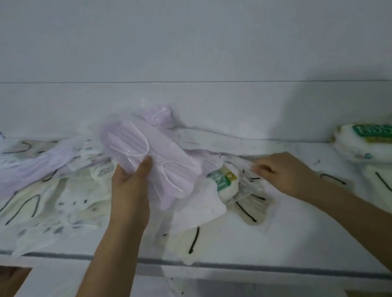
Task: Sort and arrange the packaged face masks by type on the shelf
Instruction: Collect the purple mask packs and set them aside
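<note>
Packaged face masks (81, 201) strewn in a loose heap along white shelf (293, 241), pale wall (180, 31) behind, grey-edged lip toward the viewer. Far left of left hand (130, 189): clear-wrapped cream masks with black ear loops, lilac ones overlapping. Left hand raised above the heap, thumb on top and fingers curled beneath, gripping lilac mask pack (153, 156) in clear wrap, white ear loops visible, tilted up toward the wall. Between the two hands: green-labelled pack (223, 179) lying flat on a white wrapper. Right hand (285, 173) low on the heap, fingertips pinching clear wrapper (250, 186) of a cream mask with black loops; blurred, so exact finger position hard to tell. Well right of that hand: bulky white pack with green label (367, 142), more black-looped cream masks just below.
</note>
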`<state>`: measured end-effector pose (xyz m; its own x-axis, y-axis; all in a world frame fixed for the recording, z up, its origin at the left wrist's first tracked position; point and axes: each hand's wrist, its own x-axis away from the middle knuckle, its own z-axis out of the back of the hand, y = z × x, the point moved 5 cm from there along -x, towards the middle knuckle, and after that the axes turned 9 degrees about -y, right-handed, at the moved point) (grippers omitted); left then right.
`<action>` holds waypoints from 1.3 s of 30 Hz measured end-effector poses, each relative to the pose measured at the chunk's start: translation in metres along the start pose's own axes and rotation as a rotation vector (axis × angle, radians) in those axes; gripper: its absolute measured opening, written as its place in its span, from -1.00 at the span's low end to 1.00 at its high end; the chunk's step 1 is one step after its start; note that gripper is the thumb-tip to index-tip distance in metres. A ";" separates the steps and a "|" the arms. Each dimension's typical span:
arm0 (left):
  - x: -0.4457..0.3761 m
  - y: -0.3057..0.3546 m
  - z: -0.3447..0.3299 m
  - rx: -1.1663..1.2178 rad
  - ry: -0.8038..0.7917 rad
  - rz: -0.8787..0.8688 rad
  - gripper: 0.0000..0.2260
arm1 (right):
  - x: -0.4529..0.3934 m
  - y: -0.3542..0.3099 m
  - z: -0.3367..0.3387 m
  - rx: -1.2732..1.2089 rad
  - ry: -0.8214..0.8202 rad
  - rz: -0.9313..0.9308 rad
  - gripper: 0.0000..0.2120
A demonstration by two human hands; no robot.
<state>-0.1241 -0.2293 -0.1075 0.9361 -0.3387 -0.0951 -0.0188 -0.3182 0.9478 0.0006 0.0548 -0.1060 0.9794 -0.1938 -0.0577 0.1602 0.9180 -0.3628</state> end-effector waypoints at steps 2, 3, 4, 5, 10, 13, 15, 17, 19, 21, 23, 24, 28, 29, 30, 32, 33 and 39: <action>-0.002 0.000 0.004 -0.005 -0.026 -0.005 -0.69 | 0.003 -0.014 0.027 -0.086 0.232 -0.018 -0.65; -0.003 -0.001 0.005 0.000 -0.045 -0.005 -0.68 | 0.006 -0.024 0.044 -0.188 0.377 -0.017 -0.66; -0.003 -0.001 0.005 0.003 -0.068 -0.002 -0.68 | 0.008 -0.033 0.058 -0.338 0.518 -0.029 -0.66; -0.002 0.000 0.004 0.000 -0.093 0.008 -0.68 | 0.008 -0.043 0.068 -0.530 0.613 -0.034 -0.64; 0.007 0.007 -0.020 0.139 -0.262 0.196 -0.56 | -0.027 -0.103 0.044 -0.907 0.423 -0.003 -0.65; 0.009 0.007 -0.026 0.023 -0.337 0.249 -0.55 | -0.044 -0.128 0.004 -0.431 0.361 0.004 -0.78; 0.004 0.003 -0.014 -0.124 -0.249 0.212 -0.73 | -0.056 -0.125 -0.014 -0.452 0.303 -0.002 -0.83; -0.001 0.002 0.006 -0.141 -0.132 0.197 -0.76 | -0.070 -0.106 -0.023 -0.636 0.210 -0.012 -0.79; -0.003 0.005 0.023 -0.138 -0.075 0.170 -0.76 | -0.077 -0.076 -0.023 -0.357 0.085 -0.079 -0.49; -0.005 0.010 0.037 -0.155 -0.064 0.157 -0.74 | -0.082 -0.046 -0.025 -0.131 -0.016 -0.152 -0.43; -0.007 0.011 0.047 -0.170 -0.057 0.147 -0.74 | -0.086 -0.030 -0.021 -0.123 0.020 -0.219 -0.69; -0.008 0.012 0.050 -0.174 -0.053 0.140 -0.76 | -0.088 -0.032 -0.015 -0.092 0.082 -0.223 -0.80; -0.010 0.015 0.057 -0.148 -0.046 0.126 -0.78 | -0.076 -0.057 0.021 -0.177 0.450 -0.153 -0.83; -0.010 0.016 0.057 -0.135 -0.048 0.124 -0.75 | -0.067 -0.068 0.033 -0.284 0.564 -0.124 -0.83; -0.011 0.016 0.057 -0.119 -0.044 0.120 -0.72 | -0.060 -0.079 0.041 -0.417 0.653 -0.107 -0.83; -0.012 0.016 0.055 -0.083 -0.022 0.111 -0.67 | -0.052 -0.106 0.047 -0.685 0.704 -0.091 -0.80; -0.012 0.017 0.051 -0.051 -0.018 0.109 -0.67 | -0.053 -0.120 0.043 -0.786 0.667 -0.100 -0.78; -0.011 0.033 0.030 -0.075 -0.195 0.081 -0.58 | -0.065 -0.167 -0.022 -0.544 0.323 -0.090 -0.78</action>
<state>-0.1452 -0.2627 -0.0845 0.8468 -0.5275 -0.0681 -0.0578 -0.2187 0.9741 -0.0930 -0.0934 -0.0621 0.8648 -0.4342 -0.2522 0.0711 0.6032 -0.7944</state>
